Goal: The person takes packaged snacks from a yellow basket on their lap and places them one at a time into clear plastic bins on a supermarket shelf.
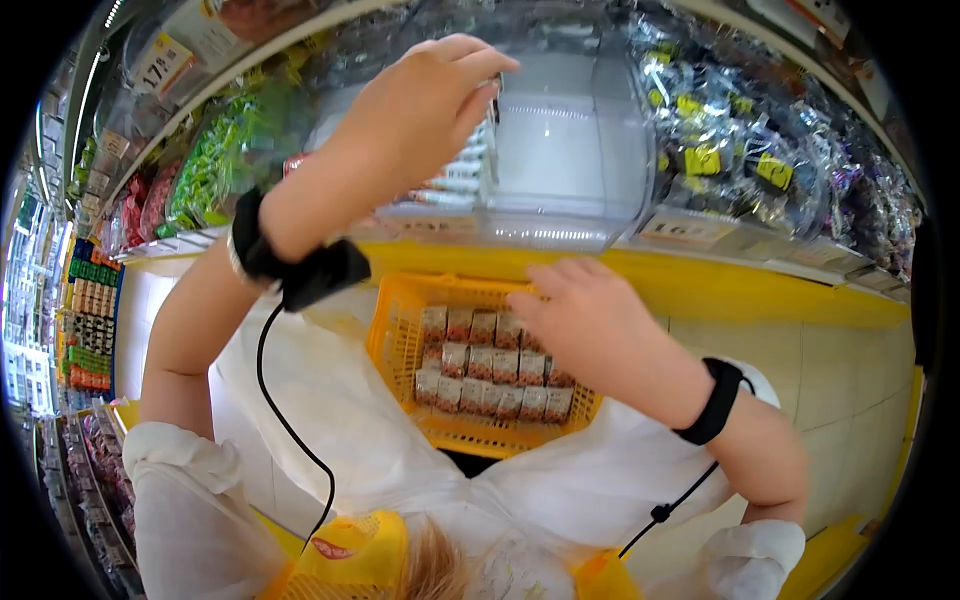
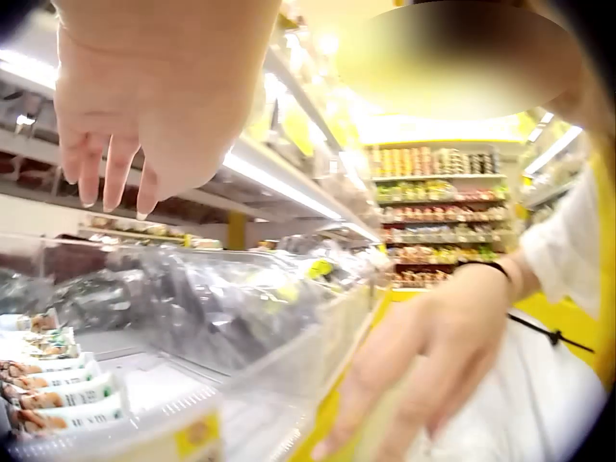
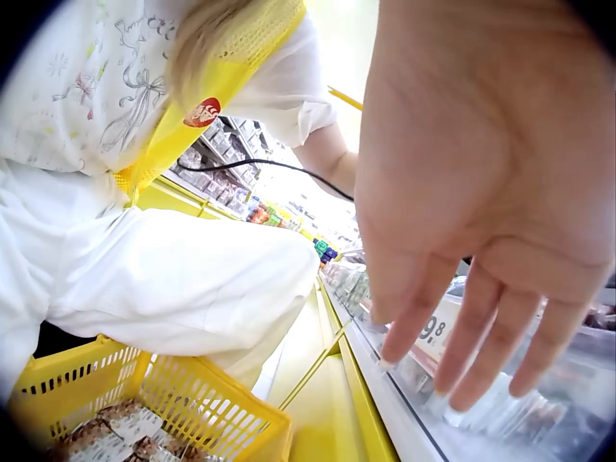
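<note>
My left hand [image 1: 430, 105] is over a clear plastic bin [image 1: 570, 205] on the shelf, its fingers extended with nothing between them in the left wrist view. Below it, small white snack packs [image 2: 67, 399] with brown pictures lie in a row on one side of the bin; the bin's white floor shows beside them. My right hand [image 1: 590, 325] hovers by the back right rim of a yellow basket [image 1: 385, 350], fingers loosely straight and holding nothing. Rows of small brown-and-white packs [image 1: 490, 395] stand in the basket, partly hidden behind this hand.
To the left is a bin of green-wrapped sweets [image 1: 225, 150]; to the right, one of dark packets with yellow labels [image 1: 740, 150]. Price tags [image 1: 685, 230] line the shelf's front edge. The basket sits between the person's knees, close to the yellow shelf base [image 1: 740, 290].
</note>
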A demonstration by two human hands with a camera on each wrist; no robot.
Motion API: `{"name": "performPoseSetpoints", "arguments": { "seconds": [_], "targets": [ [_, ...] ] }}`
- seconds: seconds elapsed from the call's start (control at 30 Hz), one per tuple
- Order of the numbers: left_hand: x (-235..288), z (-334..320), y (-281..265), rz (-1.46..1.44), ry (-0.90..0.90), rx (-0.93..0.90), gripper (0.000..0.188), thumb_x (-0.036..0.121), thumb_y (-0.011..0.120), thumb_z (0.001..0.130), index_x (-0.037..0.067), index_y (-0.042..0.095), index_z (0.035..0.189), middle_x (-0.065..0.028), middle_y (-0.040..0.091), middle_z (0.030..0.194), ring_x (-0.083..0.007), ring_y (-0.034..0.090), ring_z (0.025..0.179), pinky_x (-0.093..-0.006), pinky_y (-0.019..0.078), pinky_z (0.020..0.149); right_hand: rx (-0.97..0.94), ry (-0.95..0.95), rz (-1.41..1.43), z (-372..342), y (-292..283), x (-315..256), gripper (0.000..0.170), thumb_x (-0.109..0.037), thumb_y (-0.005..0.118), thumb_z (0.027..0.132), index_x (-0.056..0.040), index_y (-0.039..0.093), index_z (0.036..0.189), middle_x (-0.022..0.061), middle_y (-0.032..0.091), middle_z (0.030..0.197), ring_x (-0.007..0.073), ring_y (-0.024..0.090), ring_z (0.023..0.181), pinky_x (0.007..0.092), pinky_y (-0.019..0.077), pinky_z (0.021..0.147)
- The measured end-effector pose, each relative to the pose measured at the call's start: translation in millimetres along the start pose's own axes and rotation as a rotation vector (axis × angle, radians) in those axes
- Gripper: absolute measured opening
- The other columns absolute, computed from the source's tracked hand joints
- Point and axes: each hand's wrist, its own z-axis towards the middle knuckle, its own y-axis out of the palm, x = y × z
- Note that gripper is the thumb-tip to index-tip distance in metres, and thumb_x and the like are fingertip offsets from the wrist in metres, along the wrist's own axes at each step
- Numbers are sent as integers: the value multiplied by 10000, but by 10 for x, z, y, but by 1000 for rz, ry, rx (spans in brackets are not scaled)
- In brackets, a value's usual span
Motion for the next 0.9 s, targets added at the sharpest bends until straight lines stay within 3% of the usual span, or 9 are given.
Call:
{"name": "performPoseSetpoints", "arguments": {
  "seconds": [0.13, 0.23, 0.33, 0.4, 0.47, 0.6, 0.7, 0.8, 0.9],
  "targets": [
    [869, -609, -169, -158, -91, -127, 220, -23, 585, 789, 41, 619, 996, -121, 625, 875, -318, 620, 789, -351, 513, 708, -161, 87, -49, -79, 64, 39, 150, -84, 675, 699, -96, 626, 841, 71, 600, 831, 238, 618, 837, 353, 482, 728],
    [1053, -1147, 395, -336, -217, -380, 117, 96, 576, 826, 62, 600, 935, -104, 646, 838, -323, 637, 772, -434, 516, 650, -122, 41, -48, -87, 175, 111, 127, -100, 680, 729, -91, 631, 845, 63, 608, 792, 235, 629, 782, 351, 490, 686],
    [854, -1907, 1499, -252, -479, -956, 147, 165, 570, 883, 43, 642, 922, -172, 652, 768, -373, 630, 734, -500, 512, 631, -149, 47, -35, -109, 205, 99, 97, -135, 682, 773, -86, 632, 839, 69, 609, 794, 234, 633, 780, 347, 493, 678],
    [541, -2709, 2437, -304, -470, -1328, 168, 169, 588, 890, 48, 682, 960, -175, 672, 863, -358, 635, 773, -481, 519, 643, -157, 50, -17, -116, 245, 107, 105, -171, 683, 801, -82, 636, 832, 73, 612, 793, 236, 636, 775, 350, 499, 682],
    [466, -3478, 3101, -401, -440, -1377, 279, 215, 670, 873, 53, 671, 1100, -163, 673, 938, -331, 634, 836, -450, 528, 651, -163, 67, -2, -118, 287, 112, 110, -179, 686, 800, -82, 640, 822, 76, 615, 786, 241, 637, 770, 353, 505, 683],
    [746, -3563, 2964, -447, -216, -1374, 381, 280, 730, 853, 54, 617, 1138, -161, 658, 1053, -308, 637, 858, -429, 556, 704, -156, 63, 9, -129, 335, 115, 109, -181, 685, 800, -81, 644, 815, 78, 614, 771, 246, 638, 761, 359, 511, 683],
    [881, -3501, 2792, -153, -110, -1584, 853, 452, 804, 748, 98, 405, 1414, -135, 635, 1122, -308, 631, 970, -429, 566, 764, -158, 36, 28, -107, 373, 146, 107, -182, 683, 801, -82, 647, 816, 80, 615, 766, 245, 639, 764, 360, 512, 685],
    [908, -3936, 2991, -181, -103, -1493, 911, 445, 821, 724, -11, 406, 1395, -142, 625, 1103, -292, 621, 965, -422, 549, 763, -177, 39, 8, -84, 421, 167, 109, -185, 684, 800, -84, 653, 822, 81, 618, 767, 244, 639, 767, 361, 513, 686],
    [943, -4033, 3086, -126, -60, -1501, 800, 481, 811, 717, 20, 525, 1305, -133, 620, 1111, -288, 619, 959, -411, 550, 785, -182, 38, 15, -50, 422, 155, 119, -195, 682, 807, -83, 661, 838, 80, 621, 774, 244, 640, 773, 355, 511, 685]
  ]
}}
